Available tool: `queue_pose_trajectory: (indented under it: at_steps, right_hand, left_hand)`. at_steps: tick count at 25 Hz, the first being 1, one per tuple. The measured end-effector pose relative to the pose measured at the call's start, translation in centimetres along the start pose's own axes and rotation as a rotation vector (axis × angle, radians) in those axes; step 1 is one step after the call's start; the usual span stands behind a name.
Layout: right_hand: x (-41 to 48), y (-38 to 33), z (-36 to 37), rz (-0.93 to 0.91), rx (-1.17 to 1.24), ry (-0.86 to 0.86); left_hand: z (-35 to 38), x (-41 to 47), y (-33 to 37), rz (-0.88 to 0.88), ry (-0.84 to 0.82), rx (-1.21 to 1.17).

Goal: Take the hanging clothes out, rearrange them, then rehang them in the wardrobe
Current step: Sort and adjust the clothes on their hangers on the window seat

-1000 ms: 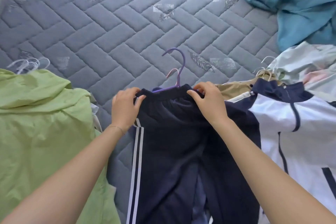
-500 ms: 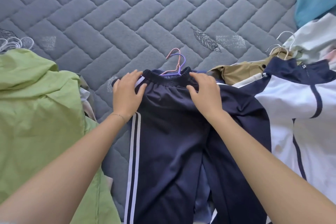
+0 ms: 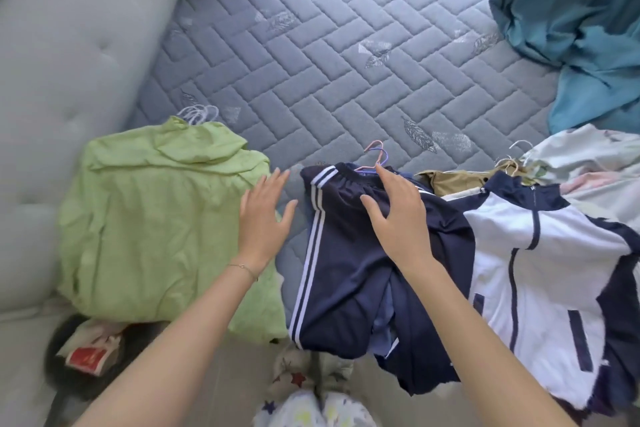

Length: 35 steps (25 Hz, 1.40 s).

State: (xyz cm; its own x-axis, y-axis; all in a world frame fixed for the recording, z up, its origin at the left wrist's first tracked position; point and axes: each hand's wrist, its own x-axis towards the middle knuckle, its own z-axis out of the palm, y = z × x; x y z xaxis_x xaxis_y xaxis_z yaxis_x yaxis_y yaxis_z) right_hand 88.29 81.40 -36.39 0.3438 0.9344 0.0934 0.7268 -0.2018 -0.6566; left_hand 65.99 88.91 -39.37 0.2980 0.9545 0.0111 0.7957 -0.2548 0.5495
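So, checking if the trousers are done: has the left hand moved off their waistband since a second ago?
Yes. The left hand has left the navy trousers, moving left past their striped edge; it is open over the mattress, beside the green garment.

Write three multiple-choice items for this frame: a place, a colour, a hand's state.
1. Where do the navy track pants lie? A) in a drawer B) between the green shirt and the white-and-navy jacket C) on a rail
2. What colours are the hanger hooks above their waistband? A) black, white B) green, yellow C) pink, purple
3. How is the left hand? A) open, holding nothing B) gripping the waistband C) pinching a hanger
1 B: one garment lies at each side. 2 C: both hooks show against the grey mattress. 3 A: its fingers are straight and spread.
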Motion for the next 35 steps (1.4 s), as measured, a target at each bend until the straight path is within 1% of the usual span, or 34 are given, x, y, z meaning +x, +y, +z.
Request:
queue_pose_trajectory:
  at_steps: [4,9,13,18,22,28,32,35]
  right_hand:
    - [-3.2,-8.1,-2.1,-0.087,0.067,-0.069]
    - [-6.5,-16.4,-1.4,-0.197,0.085,-0.166]
    - [-8.0,-21.3,0.6,-0.265,0.074,-0.212]
    - [-7.2,-27.2,4.9,-0.248,0.057,-0.183]
    - [-6.7,-32.0,9.5,-0.183,0.019,-0.114]
    - [-6.8,-38.5,15.3,-0.004,-0.001,-0.02]
    - [-6.1,-39.7,17.7,0.074,-0.044,-0.032]
    - [-4.6,-39.2,19.7,0.12,-0.023,-0.059]
  left_hand:
    - [-7.6,-5.5,0.6,-0.09,0.088,-0.016]
    - [-14.5,-10.2,-1.0,-0.154,0.201,-0.021]
    - [-18.4,-12.1,-4.2,-0.192,0.276,-0.055]
    - [-23.9,-11.0,-10.5,-0.185,0.322,-0.067]
    - [-28.0,-9.1,-16.5,-0.107,0.278,-0.079]
    - [-31.9,-6.2,-24.7,-0.008,0.135,-0.105]
    - [-32.5,-3.6,-27.9,-0.008,0.075,-0.136]
    - [-31.6,-0.8,-29.6,-0.041,0.048,-0.161]
